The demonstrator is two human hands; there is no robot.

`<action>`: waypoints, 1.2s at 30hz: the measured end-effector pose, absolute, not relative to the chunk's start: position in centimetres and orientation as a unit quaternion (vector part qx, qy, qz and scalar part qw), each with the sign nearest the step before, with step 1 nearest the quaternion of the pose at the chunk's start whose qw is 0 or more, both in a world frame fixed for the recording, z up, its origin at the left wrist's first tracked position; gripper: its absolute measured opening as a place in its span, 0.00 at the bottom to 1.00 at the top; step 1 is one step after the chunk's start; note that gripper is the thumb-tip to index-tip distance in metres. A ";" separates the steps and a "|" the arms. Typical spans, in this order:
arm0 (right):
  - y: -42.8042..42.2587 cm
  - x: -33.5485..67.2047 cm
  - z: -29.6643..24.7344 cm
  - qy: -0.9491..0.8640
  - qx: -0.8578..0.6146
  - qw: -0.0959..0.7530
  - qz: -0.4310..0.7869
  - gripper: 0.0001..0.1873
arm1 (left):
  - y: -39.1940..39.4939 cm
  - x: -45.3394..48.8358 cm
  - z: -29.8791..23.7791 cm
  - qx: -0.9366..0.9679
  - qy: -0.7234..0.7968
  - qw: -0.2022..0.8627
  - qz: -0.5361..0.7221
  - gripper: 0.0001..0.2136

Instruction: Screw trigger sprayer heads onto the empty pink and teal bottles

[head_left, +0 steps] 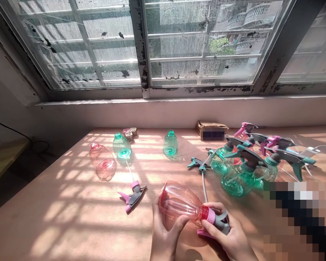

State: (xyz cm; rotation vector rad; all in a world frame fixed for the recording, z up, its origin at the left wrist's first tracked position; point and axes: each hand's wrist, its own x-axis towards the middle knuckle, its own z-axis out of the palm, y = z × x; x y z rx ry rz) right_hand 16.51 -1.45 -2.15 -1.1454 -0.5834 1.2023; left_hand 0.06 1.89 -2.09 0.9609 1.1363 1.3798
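My left hand (165, 232) wraps round the body of a pink transparent spray bottle (178, 201) lying on its side above the table. My right hand (228, 237) grips the pink and grey trigger sprayer head (218, 221) seated at the bottle's neck. Both hands are closed. A loose pink and grey sprayer head with its tube (133, 195) lies on the table just left of the bottle. A loose teal sprayer head with a white tube (199, 167) lies just behind the bottle.
The wooden table (57, 217) holds an empty pink bottle (103, 163), two green bottles (122, 146) (170, 144), several assembled spray bottles (247, 166) at the right, a small cardboard box (212, 130) and small clips (129, 133). A dirty window (179, 43) is behind.
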 end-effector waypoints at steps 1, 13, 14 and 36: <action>-1.5 16.4 -2.1 -0.258 -0.502 0.637 0.525 0.28 | 1.9 0.0 -1.9 0.395 0.476 0.527 0.582 0.40; -1.4 16.8 -1.7 -0.230 -0.505 0.640 0.532 0.28 | 2.1 0.4 -2.9 0.418 0.450 0.518 0.596 0.43; -1.4 16.7 -1.8 -0.235 -0.503 0.640 0.531 0.28 | 2.1 0.4 -2.8 0.412 0.451 0.519 0.598 0.44; -1.5 16.4 -1.8 -0.271 -0.511 0.630 0.519 0.27 | 1.9 0.3 -2.3 0.428 0.498 0.463 0.596 0.43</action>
